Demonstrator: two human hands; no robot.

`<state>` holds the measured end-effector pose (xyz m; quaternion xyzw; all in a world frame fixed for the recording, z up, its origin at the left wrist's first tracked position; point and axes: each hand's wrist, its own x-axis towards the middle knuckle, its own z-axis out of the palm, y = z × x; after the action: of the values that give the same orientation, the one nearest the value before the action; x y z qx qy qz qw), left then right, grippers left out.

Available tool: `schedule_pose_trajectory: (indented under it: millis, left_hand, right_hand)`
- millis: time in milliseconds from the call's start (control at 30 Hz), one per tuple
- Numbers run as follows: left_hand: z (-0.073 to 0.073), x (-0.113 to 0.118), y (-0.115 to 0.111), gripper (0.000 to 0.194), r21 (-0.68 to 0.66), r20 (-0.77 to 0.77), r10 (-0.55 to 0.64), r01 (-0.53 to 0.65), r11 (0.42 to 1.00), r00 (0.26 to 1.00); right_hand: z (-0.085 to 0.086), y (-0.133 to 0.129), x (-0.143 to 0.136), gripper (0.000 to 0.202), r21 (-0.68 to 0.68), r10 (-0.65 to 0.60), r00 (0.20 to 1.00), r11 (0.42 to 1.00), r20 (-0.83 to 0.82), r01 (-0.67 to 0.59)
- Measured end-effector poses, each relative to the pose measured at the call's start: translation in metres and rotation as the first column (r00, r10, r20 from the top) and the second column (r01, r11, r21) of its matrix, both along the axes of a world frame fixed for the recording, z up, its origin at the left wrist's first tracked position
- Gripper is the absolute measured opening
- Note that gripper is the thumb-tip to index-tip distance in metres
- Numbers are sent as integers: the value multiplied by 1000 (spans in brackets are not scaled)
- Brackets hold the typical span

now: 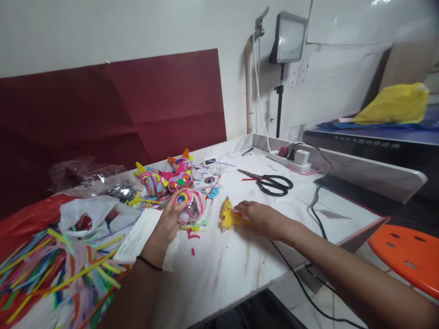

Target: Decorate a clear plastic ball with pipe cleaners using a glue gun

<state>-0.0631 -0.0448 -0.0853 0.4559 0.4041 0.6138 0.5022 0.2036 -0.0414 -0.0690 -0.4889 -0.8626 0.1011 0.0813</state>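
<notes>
Left hand [168, 219] grips a round clear-plastic ball [192, 206], partly covered with pink-and-white fuzzy strips [201, 201], over the white counter [209, 274]; one transparent patch is uncovered; right hand [259, 217] is at a yellow plastic glue gun [226, 218], grip indeterminable.

Pink-striped ball [195, 205] near yellow tool [227, 218]

I'm seeing a creased maroon sheet [171, 100] standing against the white wall [154, 32] at ten o'clock. At one o'clock, a rectangular floodlight [291, 39] is sitting on a black pole [279, 112]. A white charger [302, 157] is standing in the power strip [291, 164] at three. A yellow plastic bag [394, 105] is resting between two and three; a perforated orange seat [408, 256] is showing at four.
</notes>
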Motion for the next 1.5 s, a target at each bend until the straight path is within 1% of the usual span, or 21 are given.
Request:
schedule_pose_trajectory:
  millis: [100,200,267,333,433,533,600,667,733,800,933,1000,1067,1167,1400,1500]
  left_hand:
    - [-1,-1,-1,60,-8,22,2,-2,1000,1000]
    - [-3,0,-2,60,-29,27,14,-13,999,1000]
    - [-4,1,-4,62,-31,42,36,-35,999,998]
    - [-6,1,-4,67,-28,65,25,-24,999,998]
    - [-9,-2,-4,68,2,94,-23,23,1000,995]
    - [-14,-6,-2,64,19,104,-36,34,999,994]
    - [-17,-7,-1,61,33,121,-20,16,999,992]
    - [-18,-6,0,61,52,148,-5,-3,999,989]
    - [-17,-4,-1,62,60,178,-16,5,998,984]
    - [-16,-1,-2,63,48,198,-29,20,999,980]
    - [-13,3,-6,64,56,193,-64,55,997,979]
    - [-14,3,-7,65,68,183,-95,84,994,979]
    - [-14,4,-7,65,64,156,-101,91,994,983]
    - [-15,4,-8,64,57,110,-70,64,996,992]
    - [-20,2,-8,62,45,97,-103,99,994,990]
    - [-21,1,-9,63,38,90,-116,113,993,989]
  right_hand:
    - [-11,7,-12,28,-34,-9,995,999,102,12]
    - [-21,15,-18,38,-43,-32,992,998,120,37]
    - [-25,18,-19,32,-48,-16,993,999,115,22]
    - [-28,19,-18,25,-32,6,995,999,96,-2]
    - [-31,18,-11,22,18,21,1000,1000,23,-21]
    - [-33,15,-1,22,60,48,979,998,-199,-36]
    - [-34,9,7,20,43,78,920,997,-384,-67]
    - [-33,-2,12,20,-28,86,828,992,-554,-122]
    - [-31,-15,15,24,-111,62,737,977,-673,-183]
    - [-27,-27,14,27,-126,76,655,959,-751,-255]
    - [-19,-43,3,26,-68,137,482,921,-866,-384]
    - [-15,-47,-4,24,-63,139,424,901,-895,-428]
    - [-14,-49,-10,23,-54,140,383,889,-913,-455]
    - [-13,-52,-16,22,-35,146,343,882,-928,-470]
    - [-12,-50,-21,20,-16,152,324,887,-934,-462]
    - [-12,-48,-24,20,-22,141,302,877,-943,-480]
